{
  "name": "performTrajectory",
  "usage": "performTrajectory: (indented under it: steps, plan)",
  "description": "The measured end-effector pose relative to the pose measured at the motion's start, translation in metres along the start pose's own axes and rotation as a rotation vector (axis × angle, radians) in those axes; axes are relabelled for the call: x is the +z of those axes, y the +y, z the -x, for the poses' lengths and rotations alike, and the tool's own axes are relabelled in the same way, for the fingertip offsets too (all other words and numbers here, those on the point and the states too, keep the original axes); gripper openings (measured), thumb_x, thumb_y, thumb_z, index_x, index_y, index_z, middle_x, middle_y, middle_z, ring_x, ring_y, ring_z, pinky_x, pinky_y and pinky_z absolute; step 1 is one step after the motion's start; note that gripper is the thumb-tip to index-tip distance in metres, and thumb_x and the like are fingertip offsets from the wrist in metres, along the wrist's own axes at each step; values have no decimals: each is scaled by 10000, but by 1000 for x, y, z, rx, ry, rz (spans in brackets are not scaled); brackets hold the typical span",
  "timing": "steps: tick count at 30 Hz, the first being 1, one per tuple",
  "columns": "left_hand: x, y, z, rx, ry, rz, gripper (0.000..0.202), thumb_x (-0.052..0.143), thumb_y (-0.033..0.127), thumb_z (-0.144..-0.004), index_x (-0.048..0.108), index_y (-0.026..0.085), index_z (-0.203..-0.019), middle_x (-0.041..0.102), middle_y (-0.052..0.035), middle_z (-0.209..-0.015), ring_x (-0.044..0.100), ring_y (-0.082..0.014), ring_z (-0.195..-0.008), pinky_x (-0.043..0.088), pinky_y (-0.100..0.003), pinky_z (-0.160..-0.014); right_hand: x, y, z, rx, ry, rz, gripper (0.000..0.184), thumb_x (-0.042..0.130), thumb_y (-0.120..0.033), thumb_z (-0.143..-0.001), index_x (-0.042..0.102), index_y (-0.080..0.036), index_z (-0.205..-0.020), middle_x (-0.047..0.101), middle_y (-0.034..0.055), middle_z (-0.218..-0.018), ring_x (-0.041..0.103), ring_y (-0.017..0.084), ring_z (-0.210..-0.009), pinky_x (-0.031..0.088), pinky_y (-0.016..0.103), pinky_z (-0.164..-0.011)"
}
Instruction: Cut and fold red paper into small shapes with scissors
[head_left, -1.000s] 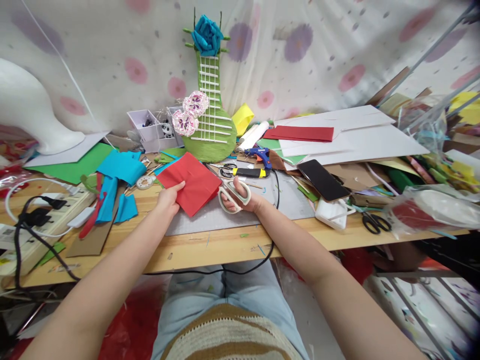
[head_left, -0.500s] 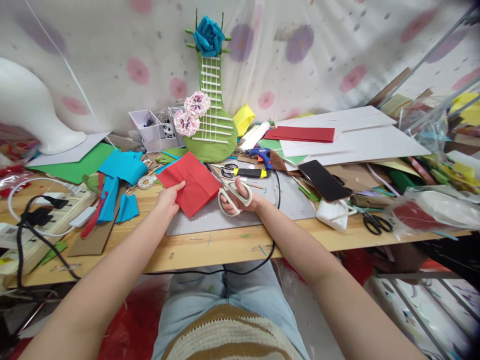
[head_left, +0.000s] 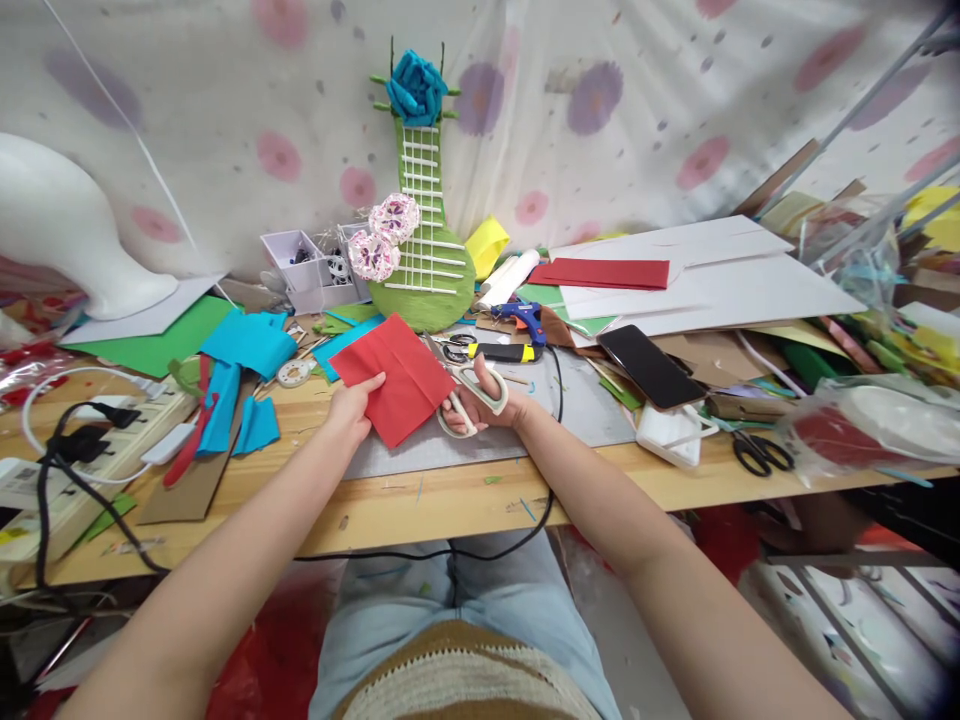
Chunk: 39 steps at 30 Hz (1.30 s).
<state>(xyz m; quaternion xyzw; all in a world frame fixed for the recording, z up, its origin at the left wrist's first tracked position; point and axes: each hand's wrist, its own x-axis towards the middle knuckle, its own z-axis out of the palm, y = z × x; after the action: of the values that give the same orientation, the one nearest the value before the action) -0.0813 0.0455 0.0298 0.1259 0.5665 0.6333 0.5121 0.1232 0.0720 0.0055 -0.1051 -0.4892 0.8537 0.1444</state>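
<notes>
My left hand [head_left: 355, 408] pinches a square of red crepe paper [head_left: 395, 385] by its lower left side, thumb on top, above a grey mat [head_left: 427, 456]. In my right hand [head_left: 491, 400] is a pair of scissors [head_left: 480, 392] with whitish handles, the fingers through the loops. The handles are spread apart. The scissors meet the right corner of the red paper, and part of the blades lies hidden behind it. A yellow and black utility knife [head_left: 501, 352] and a blue glue gun [head_left: 525, 318] lie just beyond the right hand.
A green guitar-shaped craft [head_left: 427, 285] with flowers leans at the back. Blue paper pieces [head_left: 247, 345] and a power strip [head_left: 127, 440] lie left. A phone [head_left: 649, 366], black scissors [head_left: 761, 453] and white boards [head_left: 720, 285] are right. A black cable [head_left: 559, 440] hangs over the front edge.
Both hands, with the red paper and the scissors, have shifted slightly right relative to the table. The scissors' blades now reach further behind the paper's right corner. The view has tilted a little.
</notes>
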Motion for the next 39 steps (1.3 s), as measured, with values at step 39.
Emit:
performTrajectory:
  steps: [39]
  plan:
    - [9,-8,14,74,-30,-30,204,698,12,-628,670,142,-781,722,-91,-888,693,-242,-820,537,-442,-843,-1,-10,-6,-106,96,283,845,-74,-848,-685,443,-181,-736,468,5,-510,332,81,-357,198,205,-309]
